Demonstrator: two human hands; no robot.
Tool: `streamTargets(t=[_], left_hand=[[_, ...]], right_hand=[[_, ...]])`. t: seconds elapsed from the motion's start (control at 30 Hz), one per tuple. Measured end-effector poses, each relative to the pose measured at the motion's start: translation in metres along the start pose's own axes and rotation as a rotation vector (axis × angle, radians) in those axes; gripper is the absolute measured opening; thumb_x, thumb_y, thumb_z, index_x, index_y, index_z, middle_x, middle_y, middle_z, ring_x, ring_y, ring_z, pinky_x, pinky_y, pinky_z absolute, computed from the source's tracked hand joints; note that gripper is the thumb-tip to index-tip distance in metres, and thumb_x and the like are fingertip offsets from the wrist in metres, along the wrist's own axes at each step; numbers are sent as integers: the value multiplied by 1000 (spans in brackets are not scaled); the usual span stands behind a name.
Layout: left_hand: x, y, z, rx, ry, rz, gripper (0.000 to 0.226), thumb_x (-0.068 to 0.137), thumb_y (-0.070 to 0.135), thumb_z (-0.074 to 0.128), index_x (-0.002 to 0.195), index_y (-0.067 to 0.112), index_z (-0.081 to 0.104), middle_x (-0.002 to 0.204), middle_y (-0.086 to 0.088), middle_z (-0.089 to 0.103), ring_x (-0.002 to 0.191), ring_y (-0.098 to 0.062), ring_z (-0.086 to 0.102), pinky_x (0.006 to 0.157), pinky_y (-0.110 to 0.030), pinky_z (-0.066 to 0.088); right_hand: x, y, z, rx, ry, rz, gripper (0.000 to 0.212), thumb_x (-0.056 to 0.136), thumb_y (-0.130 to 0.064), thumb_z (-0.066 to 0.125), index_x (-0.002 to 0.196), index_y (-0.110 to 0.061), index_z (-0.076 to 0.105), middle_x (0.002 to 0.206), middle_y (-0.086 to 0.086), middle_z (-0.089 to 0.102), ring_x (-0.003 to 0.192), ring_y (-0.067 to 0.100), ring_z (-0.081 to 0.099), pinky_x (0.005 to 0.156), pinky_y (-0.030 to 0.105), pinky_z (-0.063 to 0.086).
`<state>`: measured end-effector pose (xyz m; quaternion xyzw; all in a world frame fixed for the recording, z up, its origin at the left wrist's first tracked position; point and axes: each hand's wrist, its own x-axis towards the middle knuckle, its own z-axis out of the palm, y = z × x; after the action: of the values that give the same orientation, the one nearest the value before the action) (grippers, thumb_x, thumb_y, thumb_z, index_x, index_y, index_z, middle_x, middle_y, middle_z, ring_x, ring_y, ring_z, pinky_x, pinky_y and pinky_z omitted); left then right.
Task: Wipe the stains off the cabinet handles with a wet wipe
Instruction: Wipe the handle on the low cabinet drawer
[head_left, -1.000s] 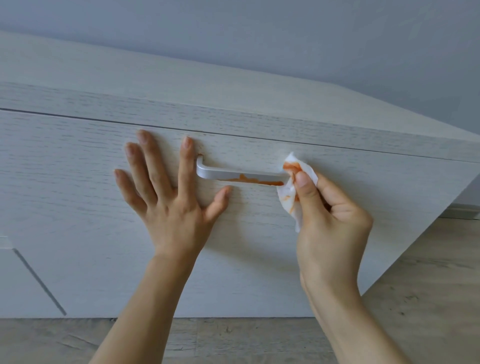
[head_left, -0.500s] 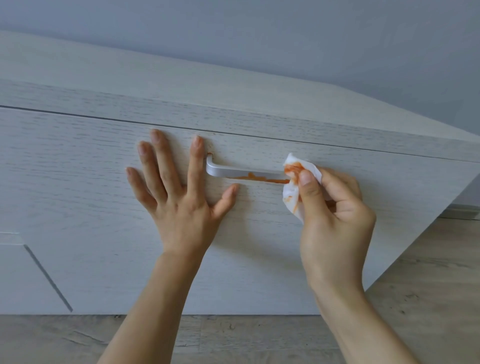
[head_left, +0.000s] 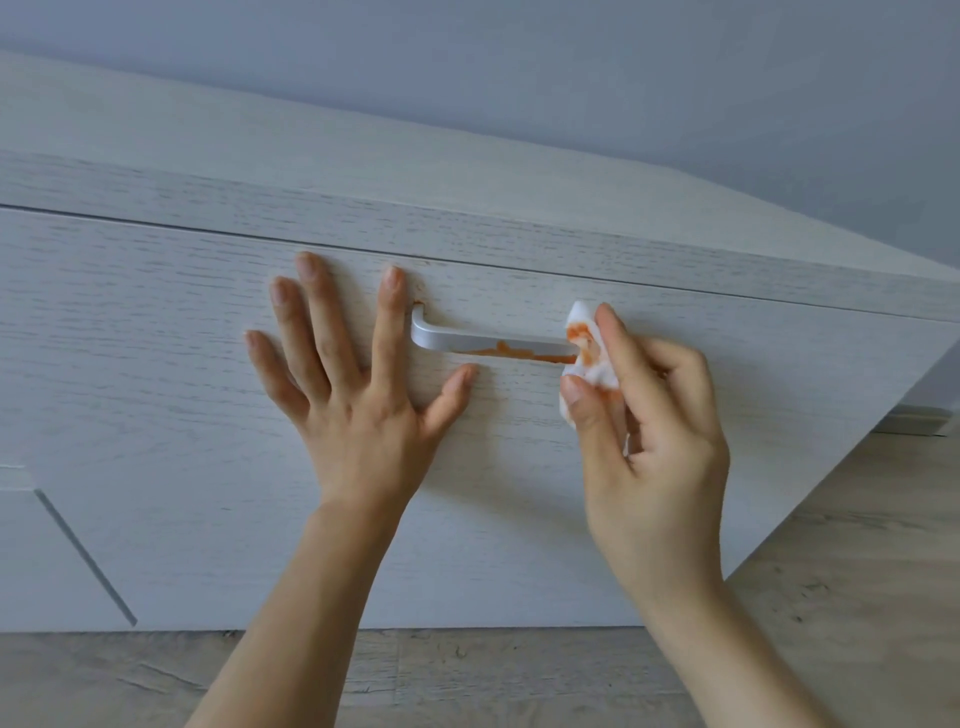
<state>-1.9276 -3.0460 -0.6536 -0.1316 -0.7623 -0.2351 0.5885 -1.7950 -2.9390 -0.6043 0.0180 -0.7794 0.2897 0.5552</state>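
A silver bar handle (head_left: 457, 338) sits on the white wood-grain drawer front (head_left: 156, 322). An orange stain (head_left: 524, 353) runs along the handle's lower edge toward its right end. My right hand (head_left: 654, 436) pinches a white wet wipe (head_left: 589, 353), smeared orange, against the handle's right end, which it hides. My left hand (head_left: 353, 395) lies flat on the drawer front just left of the handle, fingers spread, thumb under the bar.
The cabinet top (head_left: 311, 156) meets a grey wall (head_left: 571, 67) behind. A seam to another door panel (head_left: 85, 556) runs at lower left. Light wooden floor (head_left: 857, 571) lies below and to the right of the cabinet.
My right hand has shifted its grip on the wipe, forefinger now over the top and thumb below. The view moved slightly, so the handle sits further right. My left hand stays flat.
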Motion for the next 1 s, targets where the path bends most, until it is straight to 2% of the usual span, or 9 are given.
streamTargets(t=[0.07,0.17,0.3,0.43,0.57,0.67,0.77,0.9,1.0], left_hand=[[0,0,0,3,14,-2,74,91,69,32,149,26,15,146,-28,23,136,-43,16,114,-50,3],[1,1,0,7,20,-1,74,91,69,31,149,25,17,145,-28,23,135,-43,16,114,-50,4],[1,1,0,10,12,-5,74,91,69,31,148,23,20,144,-31,25,135,-44,17,114,-51,4],[1,2,-1,8,2,-11,74,90,69,31,147,21,23,144,-33,27,135,-44,17,114,-50,3],[2,2,-3,-4,-9,-17,74,91,69,32,147,21,22,145,-32,24,135,-43,15,114,-50,3],[1,1,-2,-5,-9,-15,74,90,68,33,147,22,21,145,-27,20,135,-43,15,114,-50,3],[1,2,-1,4,0,-16,75,90,68,35,148,22,21,145,-30,24,136,-43,16,114,-50,3],[1,2,-1,0,4,-14,75,90,68,34,148,23,20,145,-31,24,136,-43,16,114,-49,3],[1,1,-1,10,8,-17,74,90,68,34,148,23,21,144,-32,26,135,-43,16,115,-48,2]], right_hand=[[4,5,-3,-102,7,-70,38,85,4,61,122,1,55,94,3,51,87,-9,51,82,-1,37],[14,8,-7,-145,31,-113,26,86,-2,64,112,0,66,84,9,59,78,-2,52,76,0,37],[12,4,-5,-212,46,-174,19,88,-8,64,105,0,69,83,10,65,79,4,58,75,8,41],[16,2,1,-128,73,-61,11,88,-6,64,96,-3,71,81,3,62,74,-4,49,74,1,34],[14,6,-6,-28,167,89,12,90,-12,61,94,-6,71,84,0,59,76,-8,54,73,4,37],[16,9,-6,35,156,146,12,90,-13,62,95,-8,71,90,1,59,81,-4,57,75,15,45],[19,4,-1,130,106,240,11,90,-12,62,97,-12,71,86,0,64,77,-1,61,74,23,50],[14,1,0,243,74,334,14,92,-16,60,100,-24,69,79,-1,66,71,1,62,71,17,50],[17,1,2,280,88,384,17,91,-17,61,92,-31,69,72,-9,66,68,1,62,70,14,48]])
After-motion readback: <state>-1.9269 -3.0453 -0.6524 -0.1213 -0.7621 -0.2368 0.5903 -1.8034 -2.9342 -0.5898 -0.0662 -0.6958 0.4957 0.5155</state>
